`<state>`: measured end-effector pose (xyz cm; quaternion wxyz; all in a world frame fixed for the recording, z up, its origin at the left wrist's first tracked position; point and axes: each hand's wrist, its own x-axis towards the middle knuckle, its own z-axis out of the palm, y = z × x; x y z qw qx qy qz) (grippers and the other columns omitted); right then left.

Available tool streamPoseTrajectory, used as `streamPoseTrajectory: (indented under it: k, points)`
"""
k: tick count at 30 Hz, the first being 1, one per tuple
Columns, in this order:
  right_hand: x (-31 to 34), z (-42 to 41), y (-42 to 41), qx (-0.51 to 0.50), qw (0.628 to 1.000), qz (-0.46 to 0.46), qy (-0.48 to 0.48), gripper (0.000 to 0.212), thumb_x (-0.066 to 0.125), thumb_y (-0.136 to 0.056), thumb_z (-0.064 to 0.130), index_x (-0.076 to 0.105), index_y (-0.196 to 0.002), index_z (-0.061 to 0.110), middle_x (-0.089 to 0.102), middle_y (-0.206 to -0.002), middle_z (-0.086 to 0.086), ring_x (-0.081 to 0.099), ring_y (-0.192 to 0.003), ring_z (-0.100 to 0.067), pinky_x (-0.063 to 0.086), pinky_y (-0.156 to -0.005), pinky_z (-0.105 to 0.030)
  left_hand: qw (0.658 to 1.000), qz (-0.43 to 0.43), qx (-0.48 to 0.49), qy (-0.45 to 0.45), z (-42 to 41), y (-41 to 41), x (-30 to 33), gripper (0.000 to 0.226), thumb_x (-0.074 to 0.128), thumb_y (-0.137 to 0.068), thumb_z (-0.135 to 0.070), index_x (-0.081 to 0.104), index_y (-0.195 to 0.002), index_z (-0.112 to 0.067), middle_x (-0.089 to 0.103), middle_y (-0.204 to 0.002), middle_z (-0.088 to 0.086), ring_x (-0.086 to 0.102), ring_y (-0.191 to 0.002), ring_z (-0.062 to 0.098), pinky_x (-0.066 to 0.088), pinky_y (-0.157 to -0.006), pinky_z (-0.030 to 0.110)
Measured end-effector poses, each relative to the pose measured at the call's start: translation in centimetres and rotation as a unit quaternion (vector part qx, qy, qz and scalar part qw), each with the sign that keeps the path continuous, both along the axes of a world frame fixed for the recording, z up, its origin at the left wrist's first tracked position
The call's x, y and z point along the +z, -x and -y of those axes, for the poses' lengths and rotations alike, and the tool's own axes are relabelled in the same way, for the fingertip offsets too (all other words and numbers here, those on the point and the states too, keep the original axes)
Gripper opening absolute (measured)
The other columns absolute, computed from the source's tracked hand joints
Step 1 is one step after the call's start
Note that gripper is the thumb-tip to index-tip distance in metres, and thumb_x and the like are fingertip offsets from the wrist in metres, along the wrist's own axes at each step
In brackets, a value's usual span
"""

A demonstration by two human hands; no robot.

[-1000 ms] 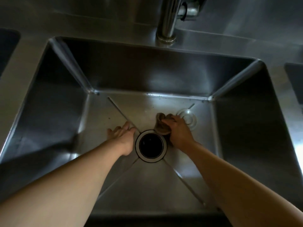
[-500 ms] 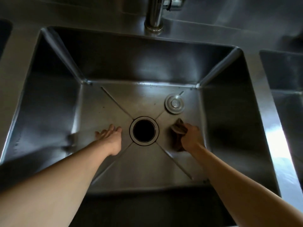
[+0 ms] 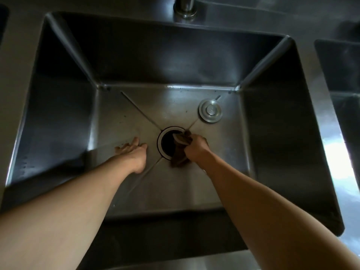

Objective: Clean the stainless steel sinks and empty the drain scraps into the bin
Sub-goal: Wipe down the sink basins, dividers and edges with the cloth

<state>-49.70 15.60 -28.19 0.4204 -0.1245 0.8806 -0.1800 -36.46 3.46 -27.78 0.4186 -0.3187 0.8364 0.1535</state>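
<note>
Here a brown cloth [image 3: 180, 152] is gripped in the right hand [image 3: 196, 150] and pressed over the right rim of the drain [image 3: 167, 142], while the left hand [image 3: 132, 151] is laid flat, fingers spread, just left of the drain. A round stopper [image 3: 210, 110] is seen beyond the drain to its right, on the floor of the steel sink [image 3: 124, 117], and a faucet base [image 3: 184, 7] stands behind.

No readable text, labels, brands or numbers anywhere in view.
</note>
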Motion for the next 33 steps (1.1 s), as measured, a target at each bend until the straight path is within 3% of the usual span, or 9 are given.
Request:
streamPoseTrajectory:
  k: [2,4,7,10,13,18,23,28,33]
  points:
    - [1.6,0.0,0.7,-0.015,0.999,-0.006,0.029,0.039,0.054,-0.082,-0.002,0.06,-0.12,0.008,0.063,-0.112,-0.015,0.059,-0.102,-0.025,0.04,-0.074,-0.023,1.0,-0.013,0.0,-0.015,0.3,-0.2,0.0,0.056,0.045,-0.087,-0.006,0.036,-0.139,-0.023,0.019,-0.151,0.005,0.03,-0.137,0.031,0.031,-0.11,0.045]
    - [3.1,-0.4,1.5,-0.045,0.998,-0.015,0.049,0.04,0.056,-0.082,-0.002,0.063,-0.118,0.012,0.064,-0.103,-0.009,0.055,-0.094,-0.019,0.041,-0.074,-0.023,0.999,-0.032,-0.007,-0.022,0.3,-0.4,0.4,0.05,0.05,-0.085,-0.009,0.042,-0.133,-0.022,0.032,-0.141,0.005,0.038,-0.131,0.031,0.036,-0.104,0.044]
    - [5.6,-1.0,2.5,-0.045,0.998,-0.022,0.04,0.043,0.059,-0.081,-0.001,0.063,-0.12,0.016,0.066,-0.107,-0.008,0.061,-0.1,-0.023,0.052,-0.084,-0.029,0.998,-0.054,-0.004,-0.021,0.0,-0.4,1.9,0.065,0.051,-0.086,-0.008,0.029,-0.145,-0.023,0.027,-0.15,0.003,0.033,-0.137,0.028,0.032,-0.106,0.043]
    - [7.9,-1.5,2.8,-0.023,0.998,-0.031,0.04,0.043,0.061,-0.081,0.002,0.063,-0.12,0.018,0.067,-0.108,-0.009,0.063,-0.1,-0.024,0.053,-0.088,-0.03,0.997,-0.074,-0.004,-0.015,0.1,0.0,3.7,0.069,0.048,-0.087,-0.004,0.024,-0.149,-0.023,0.024,-0.153,0.002,0.029,-0.14,0.026,0.029,-0.109,0.043]
    - [9.9,-1.8,2.3,-0.017,0.998,-0.04,0.041,0.046,0.062,-0.082,0.004,0.06,-0.126,0.019,0.065,-0.11,-0.006,0.062,-0.101,-0.022,0.049,-0.082,-0.023,0.996,-0.092,-0.013,-0.01,0.3,0.1,5.9,0.07,0.047,-0.085,-0.003,0.024,-0.149,-0.022,0.024,-0.154,0.002,0.028,-0.141,0.026,0.029,-0.11,0.043]
    - [12.7,-1.9,0.8,-0.024,0.998,-0.036,0.043,0.049,0.064,-0.082,0.007,0.058,-0.129,0.019,0.063,-0.115,-0.009,0.062,-0.1,-0.023,0.048,-0.078,-0.023,0.993,-0.116,-0.006,-0.004,0.7,-0.5,9.5,0.071,0.051,-0.084,-0.004,0.025,-0.148,-0.02,0.025,-0.155,0.003,0.029,-0.14,0.026,0.029,-0.11,0.042]
    - [15.3,-1.5,-0.7,-0.006,0.997,-0.043,0.06,0.041,0.061,-0.082,0.002,0.062,-0.121,0.016,0.061,-0.104,-0.007,0.059,-0.091,-0.02,0.042,-0.064,-0.019,0.989,-0.147,0.01,0.006,1.6,-2.4,12.9,0.067,0.048,-0.082,-0.006,0.03,-0.145,-0.02,0.031,-0.151,0.004,0.035,-0.137,0.025,0.034,-0.109,0.04]
    - [17.6,-1.2,-2.2,0.022,0.996,-0.061,0.064,0.037,0.059,-0.084,0.002,0.062,-0.119,0.014,0.062,-0.106,-0.01,0.06,-0.097,-0.024,0.044,-0.072,-0.023,0.981,-0.185,0.04,0.031,2.0,-4.9,16.6,0.062,0.045,-0.084,-0.005,0.034,-0.143,-0.016,0.035,-0.15,0.006,0.037,-0.137,0.025,0.034,-0.11,0.038]
    - [19.6,-1.2,-3.1,0.046,0.993,-0.084,0.074,0.034,0.06,-0.084,0.004,0.063,-0.117,0.012,0.065,-0.113,-0.012,0.061,-0.104,-0.027,0.048,-0.083,-0.024,0.971,-0.212,0.096,0.058,2.3,-8.1,20.1,0.069,0.048,-0.086,-0.01,0.024,-0.149,-0.024,0.028,-0.154,-0.001,0.034,-0.138,0.023,0.034,-0.11,0.037]
